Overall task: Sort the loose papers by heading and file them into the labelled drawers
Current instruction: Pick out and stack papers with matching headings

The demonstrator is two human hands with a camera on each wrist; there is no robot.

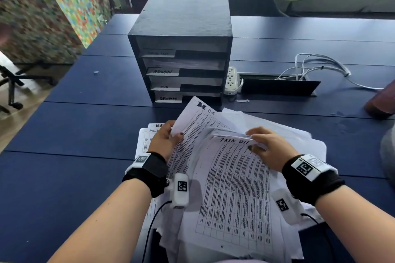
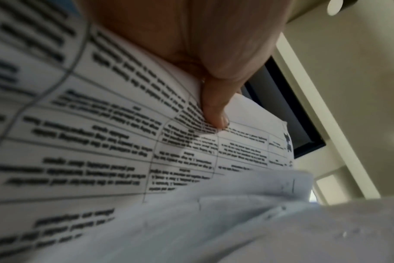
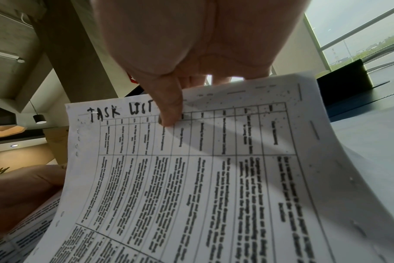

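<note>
Overhead, from the head view: my left hand (image 1: 165,137) pinches the upper edge of a sheet headed H.R (image 1: 198,119), lifted off the loose pile of papers (image 1: 277,132) on the blue table (image 1: 85,126); my right hand (image 1: 270,145) pinches the top edge of a sheet headed TASK LIST (image 1: 235,188). Behind the pile stands the drawer unit (image 1: 181,45), its labels reading ADMIN, H.R and SECURITY, the top one too faint to read here. Left wrist view: my thumb (image 2: 215,113) presses the printed table of the H.R sheet, which bows under its own weight; no heading can be read from this side. Right wrist view: my thumb (image 3: 169,106) clamps the TASK LIST sheet just beside its handwritten heading, legible here at close range, with punched holes down one margin. Judged from the curl, each sheet is light, limp and easily creased; holding it near the top edge keeps the heading readable.
</note>
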